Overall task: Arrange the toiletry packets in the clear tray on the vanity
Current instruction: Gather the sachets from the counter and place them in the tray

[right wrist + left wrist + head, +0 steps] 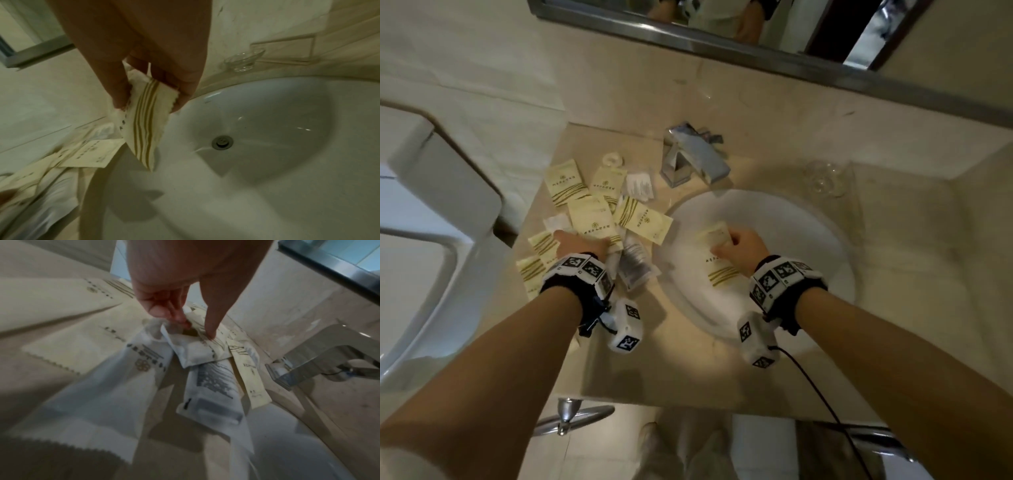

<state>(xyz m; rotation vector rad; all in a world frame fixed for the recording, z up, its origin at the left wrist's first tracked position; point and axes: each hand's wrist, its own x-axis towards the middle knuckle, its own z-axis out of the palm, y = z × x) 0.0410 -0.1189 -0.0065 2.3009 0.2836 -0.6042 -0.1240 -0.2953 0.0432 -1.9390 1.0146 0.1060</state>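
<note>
Several cream packets with gold stripes and some white packets (599, 212) lie scattered on the vanity left of the sink. My left hand (582, 245) rests on this pile; in the left wrist view the left hand (193, 327) pinches the top edge of a small white packet (195, 352) between its thumb and curled fingers. My right hand (739, 245) hangs over the basin and grips cream striped packets (722, 270) that dangle from the right hand (148, 105) as a folded cream packet (144, 129). The clear tray (856, 198) (292, 47) lies behind the sink at the right.
A small glass dish (825, 178) (244, 60) stands on the tray. The white sink basin (791, 240) (267, 129) fills the middle. A chrome faucet (695, 154) (320, 356) stands behind it. A toilet (431, 240) is at the left; a mirror frame (722, 41) runs above.
</note>
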